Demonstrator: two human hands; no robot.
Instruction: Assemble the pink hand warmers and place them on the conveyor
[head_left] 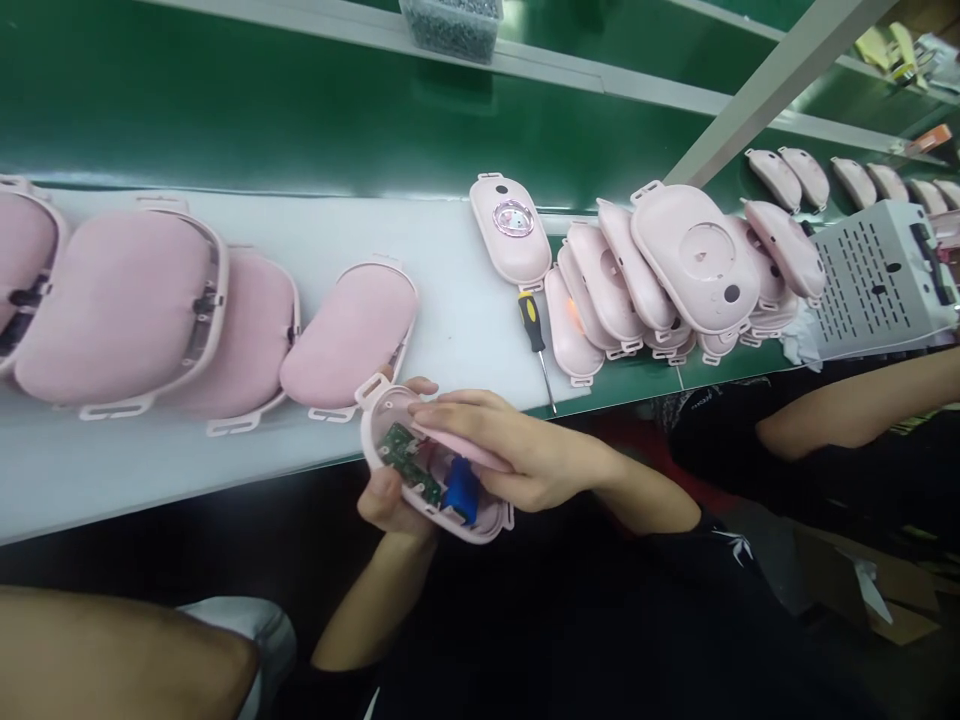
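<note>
The left hand (390, 500) cups an open pink shell (431, 475) from below, fingers curled round its near edge. The right hand (499, 445) lies across the shell's top and presses a pink pad (465, 447) onto it, fingers flat and closed on the pad.

Inside the shell, a green board (409, 460) and a blue cell (461, 490) still show, so it is populated but not yet closed.

Just beyond the shell, on the white bench (457, 290), lies a row of padded pink halves (120, 300), seemingly finished. Right of the shell lies a screwdriver (536, 345), untouched. Further right, a heap of bare shells (675, 275) waits, one separate shell (510, 228) beside it. Another person's arm (855, 410) rests well right of the shell.
</note>
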